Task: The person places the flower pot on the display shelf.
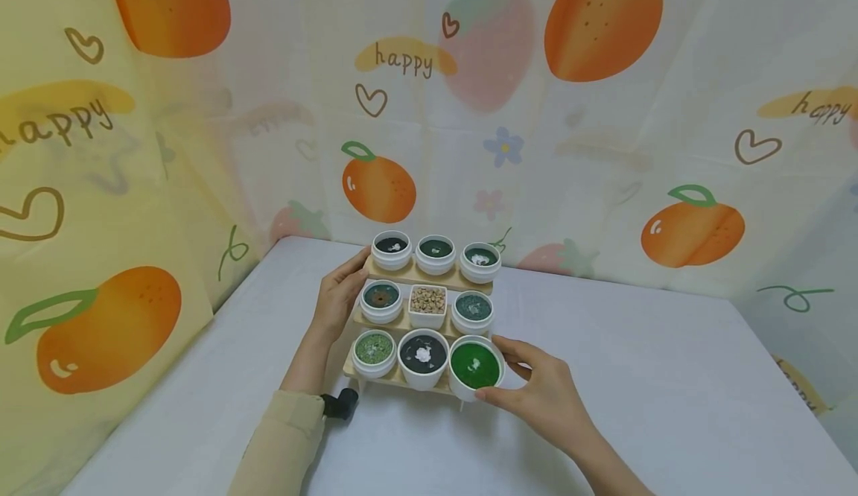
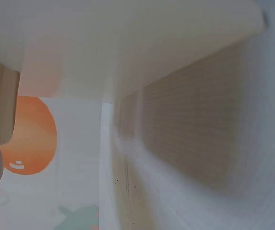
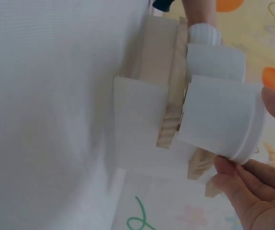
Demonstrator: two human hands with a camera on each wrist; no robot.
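A three-tier stand with wooden shelves (image 1: 402, 322) and white side panels (image 3: 139, 124) bears small white cups in three rows. My left hand (image 1: 338, 295) grips the stand's left end by the top shelf; some of its fingers are hidden behind the board. At the front right corner, my right hand (image 1: 539, 388) pinches a white cup of bright green contents (image 1: 475, 364) between thumb and fingers at its rim. In the right wrist view the white cup (image 3: 223, 117) has its base right at the front shelf (image 3: 173, 91). Beside it stands a dark-filled cup (image 1: 423, 358).
A square cup of beige bits (image 1: 427, 304) sits in the middle row, among round cups of dark and green contents. The white-covered table (image 1: 637, 377) spreads around the stand. A fruit-patterned curtain (image 1: 429, 131) hangs behind. A black device (image 1: 342, 404) is at the left wrist.
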